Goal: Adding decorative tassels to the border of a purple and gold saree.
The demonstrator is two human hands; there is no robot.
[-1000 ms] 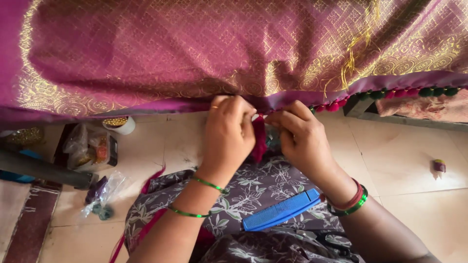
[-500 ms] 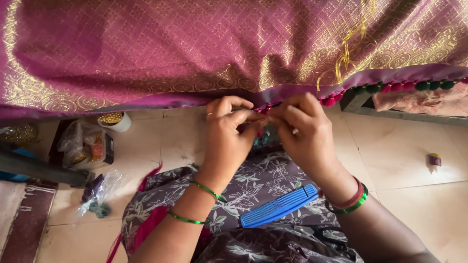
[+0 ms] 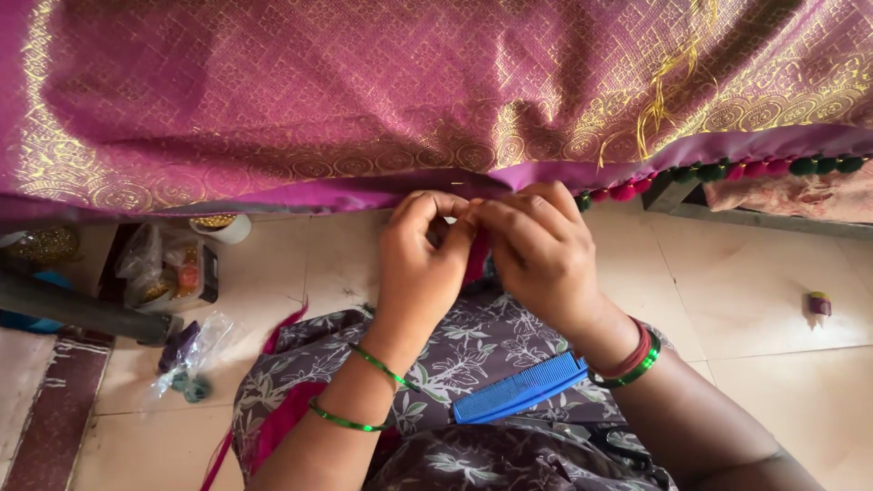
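Note:
A wide magenta cloth point(image 3: 364, 100) with gold woven patterns hangs across the top of the view. My left hand point(image 3: 420, 264) and my right hand point(image 3: 536, 255) meet at its lower hem, fingertips pinched together on the edge beside a bit of pink thread. A row of red and green tassel balls point(image 3: 727, 170) runs along the hem to the right of my hands. A blue comb point(image 3: 518, 389) lies on my lap, on the floral dress. Green bangles circle both wrists.
On the tiled floor at the left stand small plastic bags and jars point(image 3: 164, 273), a white cup point(image 3: 223, 227), a dark pipe point(image 3: 82, 314) and a clear bag with threads point(image 3: 186, 364). A small spool point(image 3: 819, 304) sits at the right.
My hands rose slightly and drew together at the hem. The view shifted a little, and more of the tassel row shows to the right.

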